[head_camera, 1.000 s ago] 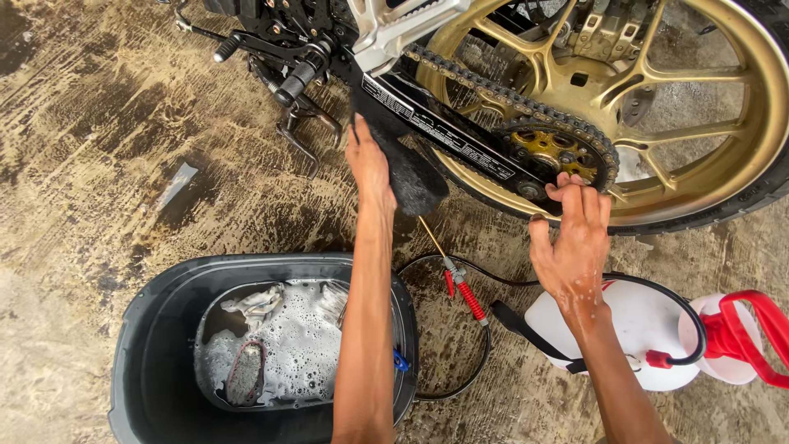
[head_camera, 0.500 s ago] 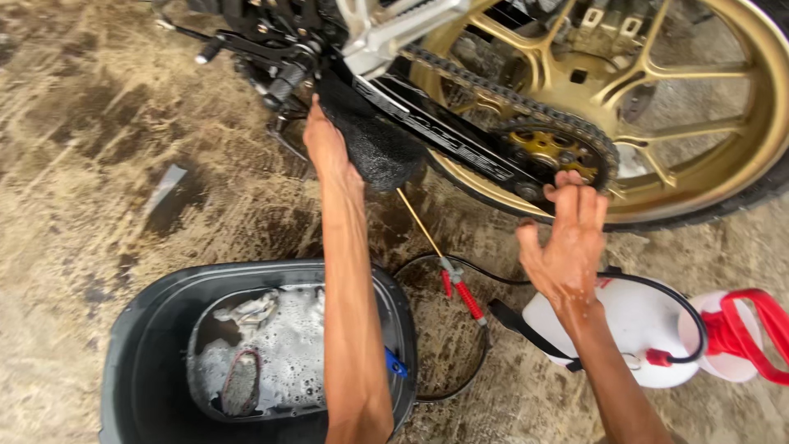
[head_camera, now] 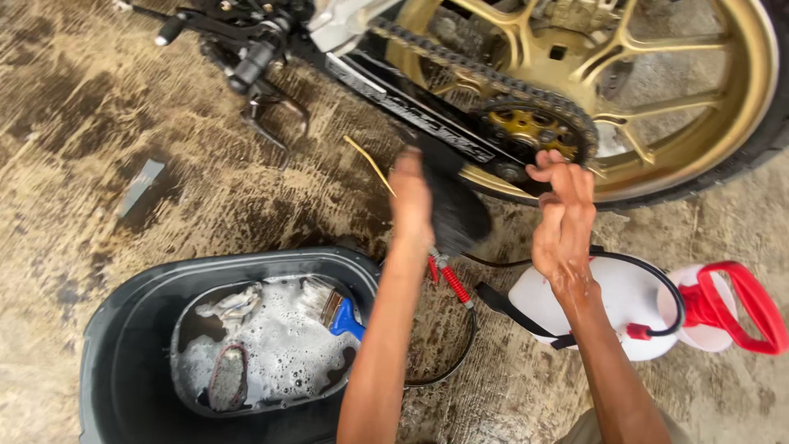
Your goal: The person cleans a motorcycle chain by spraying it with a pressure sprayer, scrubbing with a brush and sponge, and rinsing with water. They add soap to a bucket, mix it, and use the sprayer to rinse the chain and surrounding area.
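Left hand clenches dark mitt; right hand released near chain; tub below.

A dark, shaggy wash mitt hangs blurred from the left grip, just right of it and below the black swingarm. The drive chain wraps the gold sprocket, whose lower edge the right grip touches with its fingertips.

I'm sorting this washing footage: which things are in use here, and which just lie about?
In use: left hand holding dark brush; right hand at gold wheel; chain.
Lying about: soapy basin, blue-handled brush, white sprayer, grey strip.
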